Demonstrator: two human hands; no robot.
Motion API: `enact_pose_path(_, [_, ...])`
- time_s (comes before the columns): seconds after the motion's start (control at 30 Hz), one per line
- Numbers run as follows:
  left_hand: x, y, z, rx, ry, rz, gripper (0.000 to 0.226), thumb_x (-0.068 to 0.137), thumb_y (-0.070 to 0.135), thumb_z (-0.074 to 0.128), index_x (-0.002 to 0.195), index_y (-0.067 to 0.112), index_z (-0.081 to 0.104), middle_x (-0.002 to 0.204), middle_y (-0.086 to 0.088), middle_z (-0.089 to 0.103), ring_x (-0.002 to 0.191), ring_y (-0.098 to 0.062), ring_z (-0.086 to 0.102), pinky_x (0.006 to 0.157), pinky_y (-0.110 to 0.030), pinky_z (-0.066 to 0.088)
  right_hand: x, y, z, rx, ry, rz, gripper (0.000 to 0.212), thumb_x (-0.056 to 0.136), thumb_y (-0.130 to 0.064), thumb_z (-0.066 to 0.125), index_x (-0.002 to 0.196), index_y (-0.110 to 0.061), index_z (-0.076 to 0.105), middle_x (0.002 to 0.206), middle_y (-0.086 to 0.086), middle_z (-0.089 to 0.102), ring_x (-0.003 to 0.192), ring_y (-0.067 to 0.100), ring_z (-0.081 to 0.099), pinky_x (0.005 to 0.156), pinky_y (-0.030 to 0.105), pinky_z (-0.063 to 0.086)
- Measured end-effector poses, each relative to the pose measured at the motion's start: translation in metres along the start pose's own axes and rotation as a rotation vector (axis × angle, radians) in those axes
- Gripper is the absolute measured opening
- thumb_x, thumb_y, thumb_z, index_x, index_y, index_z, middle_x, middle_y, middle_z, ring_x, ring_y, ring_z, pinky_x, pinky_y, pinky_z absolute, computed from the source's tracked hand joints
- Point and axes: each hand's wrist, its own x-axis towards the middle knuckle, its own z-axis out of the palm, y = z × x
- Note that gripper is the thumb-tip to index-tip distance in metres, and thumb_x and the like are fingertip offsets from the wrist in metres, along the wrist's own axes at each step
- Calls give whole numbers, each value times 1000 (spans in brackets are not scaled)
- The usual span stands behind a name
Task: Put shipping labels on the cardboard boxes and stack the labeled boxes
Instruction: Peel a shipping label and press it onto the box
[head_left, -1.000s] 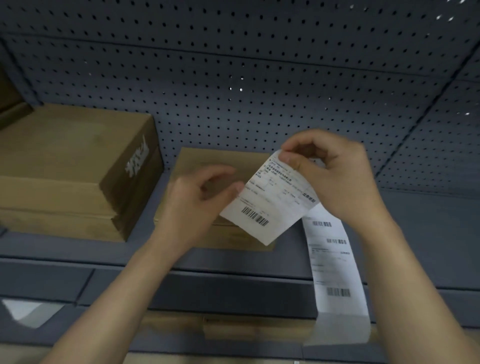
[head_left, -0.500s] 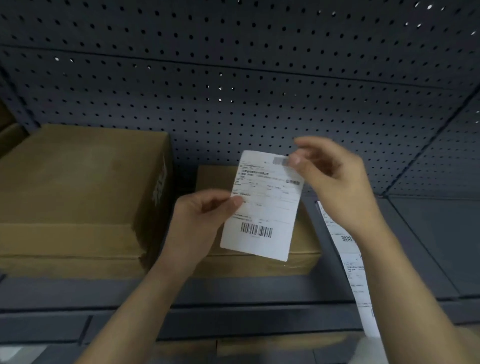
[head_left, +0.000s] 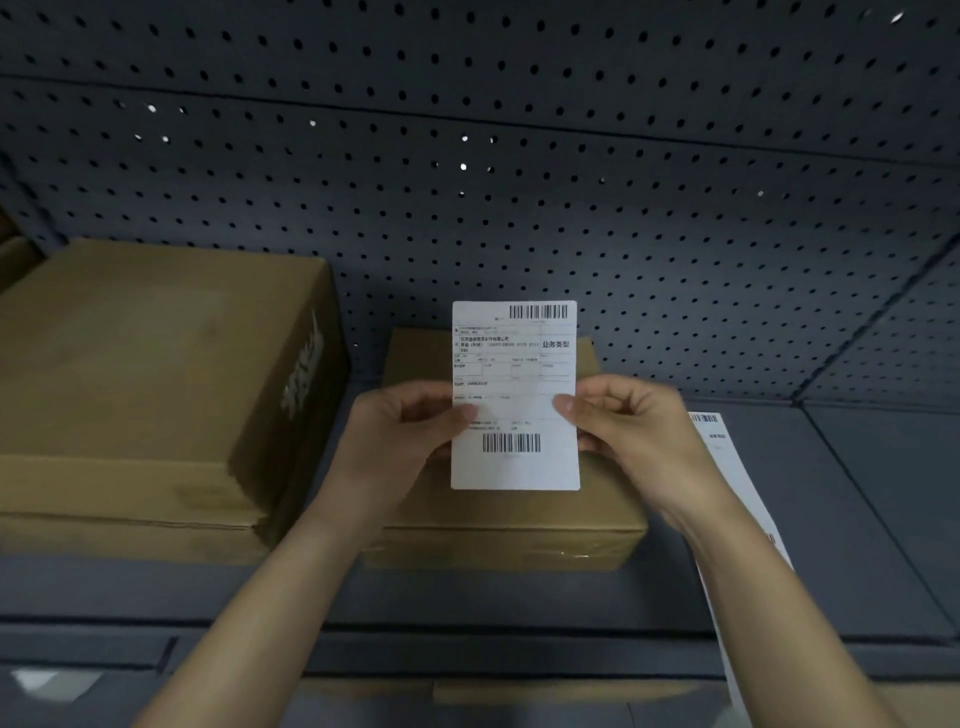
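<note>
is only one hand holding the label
No, the left hand and the right hand each pinch a side edge of the label.

The white rectangular paper shipping label (head_left: 514, 395) carries two barcodes and the characters 业务类型; its smaller print is illegible.

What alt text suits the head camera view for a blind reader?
A left hand and a right hand pinch the side edges of a white shipping label, held above a small cardboard box on a dark shelf. A larger box sits to its left; a strip of labels lies to the right.
</note>
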Motion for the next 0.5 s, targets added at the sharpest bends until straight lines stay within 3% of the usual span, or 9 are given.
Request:
enact_pose_path(0.07, [2, 1, -4, 98, -58, -13, 21, 87, 7, 70, 103, 21, 74, 98, 7, 77, 94, -11, 72, 82, -31, 57, 3, 3, -2, -15, -9, 14, 11, 88, -13, 73, 98, -9, 76, 95, 7, 78, 95, 30, 73, 86, 41, 57])
enact_pose_path(0.23, [8, 7, -16, 212, -111, -3, 27, 86, 8, 71, 108, 25, 73, 103, 14, 75, 96, -4, 70, 79, -23, 56, 10, 8, -2, -72, -50, 26, 11, 88, -13, 73, 99, -10, 75, 92, 5, 78, 82, 14, 71, 70, 22, 55])
enact_pose_path(0.37, [9, 10, -16, 249, -125, 50, 28, 86, 4, 70, 101, 28, 73, 93, 13, 77, 89, 0, 71, 72, -13, 54, 14, 8, -2, -78, -49, 26, 11, 88, -14, 74, 98, -12, 75, 93, 3, 78, 84, 13, 71, 71, 23, 55])
enact_pose_path(0.5, [10, 9, -15, 336, -101, 108, 28, 85, 4, 72, 100, 28, 73, 90, 14, 77, 85, 1, 70, 75, -9, 52, 16, 8, -2, -67, -59, 22, 7, 86, -12, 76, 91, -17, 75, 89, 0, 78, 81, 10, 71, 70, 22, 56])
